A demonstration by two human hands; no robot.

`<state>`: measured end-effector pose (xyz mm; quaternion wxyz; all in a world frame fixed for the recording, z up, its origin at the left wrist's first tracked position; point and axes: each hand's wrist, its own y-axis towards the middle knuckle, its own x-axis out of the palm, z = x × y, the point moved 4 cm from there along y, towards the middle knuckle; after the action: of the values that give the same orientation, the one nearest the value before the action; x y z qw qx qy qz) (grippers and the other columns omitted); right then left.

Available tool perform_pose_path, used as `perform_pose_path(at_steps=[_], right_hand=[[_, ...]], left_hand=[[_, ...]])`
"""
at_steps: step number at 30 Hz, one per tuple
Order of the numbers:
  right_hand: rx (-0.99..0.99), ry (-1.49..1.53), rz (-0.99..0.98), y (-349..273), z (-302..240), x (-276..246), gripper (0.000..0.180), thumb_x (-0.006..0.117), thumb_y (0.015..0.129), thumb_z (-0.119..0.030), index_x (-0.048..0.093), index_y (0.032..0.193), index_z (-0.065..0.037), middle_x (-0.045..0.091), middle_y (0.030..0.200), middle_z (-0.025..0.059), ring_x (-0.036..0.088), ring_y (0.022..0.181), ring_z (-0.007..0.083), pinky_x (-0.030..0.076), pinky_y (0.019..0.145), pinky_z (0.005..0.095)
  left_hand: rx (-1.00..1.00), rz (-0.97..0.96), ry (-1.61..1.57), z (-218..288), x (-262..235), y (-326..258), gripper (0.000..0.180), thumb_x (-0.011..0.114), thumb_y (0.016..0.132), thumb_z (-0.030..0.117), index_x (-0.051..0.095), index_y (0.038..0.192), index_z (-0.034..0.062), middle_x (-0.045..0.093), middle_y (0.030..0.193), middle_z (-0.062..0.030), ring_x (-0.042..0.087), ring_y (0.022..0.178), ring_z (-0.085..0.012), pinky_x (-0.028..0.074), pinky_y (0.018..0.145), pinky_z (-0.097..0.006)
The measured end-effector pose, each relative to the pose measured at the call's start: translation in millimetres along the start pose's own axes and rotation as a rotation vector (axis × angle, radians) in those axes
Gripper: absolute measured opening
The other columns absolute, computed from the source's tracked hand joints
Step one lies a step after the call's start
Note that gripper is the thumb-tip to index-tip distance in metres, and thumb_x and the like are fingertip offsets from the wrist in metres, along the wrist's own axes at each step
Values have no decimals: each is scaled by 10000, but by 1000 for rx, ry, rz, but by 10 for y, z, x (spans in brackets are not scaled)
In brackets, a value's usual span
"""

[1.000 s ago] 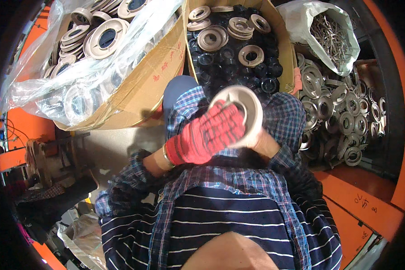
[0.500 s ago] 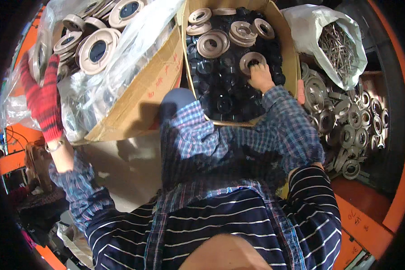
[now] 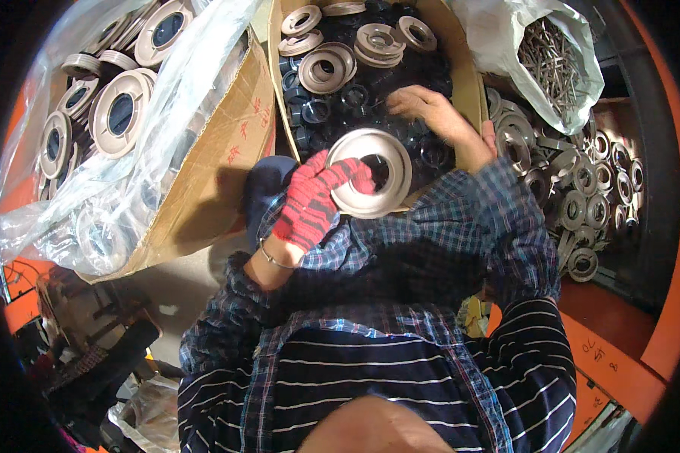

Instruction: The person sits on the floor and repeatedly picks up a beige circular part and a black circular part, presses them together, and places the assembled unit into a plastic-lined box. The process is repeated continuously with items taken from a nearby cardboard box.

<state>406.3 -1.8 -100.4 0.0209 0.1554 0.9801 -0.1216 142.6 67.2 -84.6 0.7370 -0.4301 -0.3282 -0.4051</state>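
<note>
My left hand, in a red and black striped glove, is closed on the rim of a beige ring. Its fingers reach over the edge toward the central hole. This ring is held over the near edge of a cardboard box. My bare right hand is over the dark round caps in that box. Its fingers stretch loosely to the left; their tips are hard to make out against the dark caps. Several beige rings lie stacked on the caps toward the far side.
To the left stands a second carton with clear plastic lining, holding beige rings with dark centres. A white sack of metal pins is at the far right. Loose metallic rings are heaped below it, beside an orange frame.
My left hand has come from the left carton to the middle, and now holds a beige ring. My right hand has come off the ring it was touching. The view has shifted.
</note>
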Motion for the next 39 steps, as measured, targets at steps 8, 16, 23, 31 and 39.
perform_pose_path(at_steps=[8,16,23,31,39], right_hand=[[16,-1757,27,-88,1029,-808,433,645,768,-52,616,1198,-93,604,1204,170,655,1001,380,563,821,426],[103,-883,281,-595,-255,114,346,800,777,-284,667,928,-2,693,953,171,658,849,328,507,793,410],[-725,-833,168,-1306,-959,1717,315,789,774,-134,603,992,-2,520,1378,252,517,1281,404,419,1085,436],[-491,-329,195,-1503,-841,1665,701,815,782,-164,505,1395,-27,538,1392,191,542,1290,309,430,1087,385],[55,546,154,-1400,-497,1681,480,762,886,-154,563,1283,27,632,1115,52,600,1021,116,530,882,276]], left_hand=[[507,148,1052,109,76,-586,320,628,918,-9,606,1237,-1,654,1209,-107,641,1115,-211,556,944,-347],[281,98,10,50,-91,-602,317,577,985,66,564,1294,-2,656,1205,-105,638,1098,-187,548,937,-327],[386,-4,324,8,19,-757,432,602,935,-22,535,1362,-12,618,1300,-119,627,1144,-202,544,941,-307],[472,132,881,78,275,-1090,466,690,930,125,559,1372,60,668,1204,-144,651,1097,-238,520,894,-292],[824,221,1314,-154,627,-1278,619,753,890,159,484,1429,20,639,1267,-164,635,1116,-222,506,949,-339]])
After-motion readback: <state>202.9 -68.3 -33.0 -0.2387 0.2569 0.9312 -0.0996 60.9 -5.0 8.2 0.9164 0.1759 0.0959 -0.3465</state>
